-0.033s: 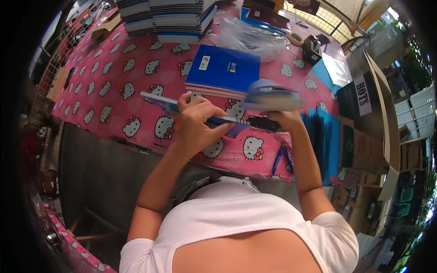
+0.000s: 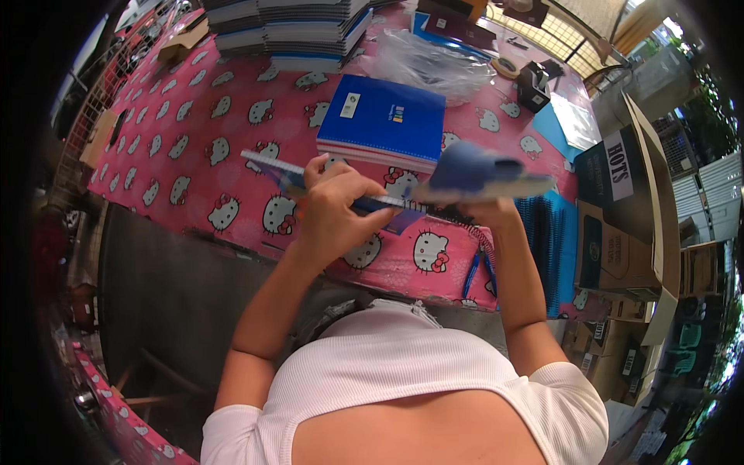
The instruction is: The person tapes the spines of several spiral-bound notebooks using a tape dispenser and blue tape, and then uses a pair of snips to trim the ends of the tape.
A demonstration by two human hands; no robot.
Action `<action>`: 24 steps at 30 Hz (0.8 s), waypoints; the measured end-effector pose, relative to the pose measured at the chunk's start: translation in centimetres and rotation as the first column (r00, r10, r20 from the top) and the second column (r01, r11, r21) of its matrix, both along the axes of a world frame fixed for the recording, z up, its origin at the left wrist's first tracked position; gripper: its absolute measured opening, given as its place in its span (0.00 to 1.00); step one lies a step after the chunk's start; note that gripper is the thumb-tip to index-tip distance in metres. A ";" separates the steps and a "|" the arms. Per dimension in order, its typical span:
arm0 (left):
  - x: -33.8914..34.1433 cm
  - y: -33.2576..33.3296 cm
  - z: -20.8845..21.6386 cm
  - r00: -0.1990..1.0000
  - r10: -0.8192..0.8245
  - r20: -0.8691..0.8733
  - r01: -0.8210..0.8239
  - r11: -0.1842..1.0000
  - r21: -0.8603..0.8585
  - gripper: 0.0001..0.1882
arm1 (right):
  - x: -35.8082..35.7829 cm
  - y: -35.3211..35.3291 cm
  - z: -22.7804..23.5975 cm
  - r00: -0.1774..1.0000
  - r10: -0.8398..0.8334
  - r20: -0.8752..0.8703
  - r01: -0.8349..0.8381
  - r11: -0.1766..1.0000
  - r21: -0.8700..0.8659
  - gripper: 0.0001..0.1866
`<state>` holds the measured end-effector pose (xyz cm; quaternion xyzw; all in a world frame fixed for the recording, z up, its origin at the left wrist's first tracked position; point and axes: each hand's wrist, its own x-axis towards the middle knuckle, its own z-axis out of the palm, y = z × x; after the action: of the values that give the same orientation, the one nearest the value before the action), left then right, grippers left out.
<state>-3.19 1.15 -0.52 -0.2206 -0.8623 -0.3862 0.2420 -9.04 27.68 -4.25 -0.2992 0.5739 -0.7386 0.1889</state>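
My left hand (image 2: 341, 203) is closed around a thin spiral notebook (image 2: 271, 166), which is tilted on its edge over the near side of the table. A dark coil (image 2: 479, 239) runs from the notebook's right end and hangs loose toward the table edge. My right hand (image 2: 490, 212) is closed at that end, under a blue object with a flat pale underside (image 2: 484, 172); it is smeared by motion, so its kind is unclear. Just beyond both hands lies a stack of blue-covered notebooks (image 2: 381, 120).
Tall piles of notebooks (image 2: 298, 35) stand at the back left. Clear plastic (image 2: 434, 66), a tape roll (image 2: 508, 68) and a black dispenser (image 2: 535, 85) lie behind. Blue coils (image 2: 554, 252), a blue-handled tool (image 2: 473, 275) and cardboard boxes (image 2: 620, 248) are to the right.
The blue object above my right hand has shifted to the right and tipped. My left hand and the notebook have hardly moved.
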 end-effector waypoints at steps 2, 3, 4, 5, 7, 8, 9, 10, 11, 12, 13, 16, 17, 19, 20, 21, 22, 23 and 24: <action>0.6 -0.3 0.2 0.999 -0.009 0.048 0.009 1.000 -0.004 0.12 | -0.4 -1.4 0.5 0.655 -0.115 -0.747 0.316 0.940 0.132 0.21; 0.4 -0.3 0.6 0.995 0.000 0.097 -0.004 0.999 0.042 0.12 | -0.9 -1.7 1.2 0.796 -0.157 -0.585 0.396 0.865 0.307 0.21; 0.5 -0.4 0.8 0.992 0.007 0.126 -0.015 0.998 0.067 0.13 | -1.3 -1.9 1.6 0.885 -0.234 -0.402 0.422 0.765 0.486 0.21; 0.0 -0.5 1.1 0.991 0.015 0.134 -0.027 0.996 0.089 0.13 | -1.5 -0.2 -0.3 0.993 -0.122 0.004 0.118 0.967 0.224 0.23; 0.2 -0.9 0.8 0.991 -0.060 0.119 0.054 0.997 0.059 0.13 | -1.2 -0.3 -0.1 0.953 -0.089 -0.288 0.210 0.883 0.420 0.23; 0.3 -1.2 0.5 0.990 -0.054 0.130 0.047 0.997 0.057 0.13 | -1.5 -0.1 0.5 0.953 -0.043 -0.301 0.210 0.810 0.548 0.23; 0.1 -1.4 0.4 0.993 -0.052 0.109 0.052 0.999 0.007 0.12 | -1.9 -0.2 1.7 0.948 0.014 -0.317 0.211 0.720 0.662 0.23; 0.0 -1.6 0.3 0.995 -0.052 0.088 0.055 0.998 -0.042 0.12 | -2.4 0.2 1.8 0.948 0.016 -0.319 0.210 0.721 0.661 0.23; 0.1 -1.6 0.3 0.995 -0.049 0.086 0.053 0.998 -0.043 0.12 | -2.7 0.8 2.0 0.971 -0.035 -0.236 0.162 0.823 0.544 0.23; 0.2 -1.4 0.4 0.997 -0.024 0.079 0.028 0.999 -0.046 0.12 | -3.1 1.1 2.4 0.986 -0.070 -0.148 0.126 0.904 0.409 0.22; 0.2 -1.3 0.5 0.997 0.000 0.072 0.003 0.999 -0.049 0.11 | -2.7 0.5 1.8 0.927 -0.029 -0.375 0.208 0.870 0.447 0.22; 0.0 -1.4 0.9 0.992 -0.044 0.120 0.047 0.999 -0.022 0.10 | -2.0 -1.5 0.4 0.885 -0.063 -0.462 0.355 0.732 0.581 0.23; 0.2 -1.4 0.6 0.991 -0.053 0.123 0.057 0.998 -0.025 0.10 | -1.5 -1.3 0.1 0.886 -0.072 -0.459 0.360 0.731 0.580 0.23; 0.2 -1.7 0.6 0.996 -0.019 0.091 0.024 0.998 -0.055 0.12 | -1.9 -1.4 0.8 0.922 -0.190 -0.338 0.342 0.808 0.480 0.29; -0.2 -1.7 0.9 0.997 -0.010 0.079 0.014 0.999 -0.052 0.12 | -2.3 -1.9 0.9 0.919 -0.181 -0.350 0.341 0.809 0.478 0.29; -0.1 -1.2 1.4 0.991 -0.031 0.130 0.034 0.999 -0.020 0.14 | -1.6 -2.5 0.5 0.832 -0.097 -0.546 0.372 0.828 0.421 0.29; 0.0 -0.9 1.6 0.982 -0.053 0.181 0.051 0.999 0.012 0.16 | -1.1 -2.8 0.1 0.698 -0.017 -0.715 0.389 0.848 0.359 0.28; 0.2 -0.9 1.2 0.980 -0.059 0.190 0.059 0.998 0.007 0.16 | -1.9 -2.8 -1.0 0.908 -0.128 -0.398 0.367 0.701 0.611 0.26; -0.1 -1.4 0.9 0.988 -0.039 0.148 0.039 0.999 0.003 0.18 | -2.2 -2.7 -0.8 0.904 -0.119 -0.410 0.369 0.702 0.609 0.26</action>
<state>-3.28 -0.22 0.42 -0.2081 -0.8734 -0.4064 0.1697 -11.23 24.93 -5.07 -0.2530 0.8601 -0.4355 0.0809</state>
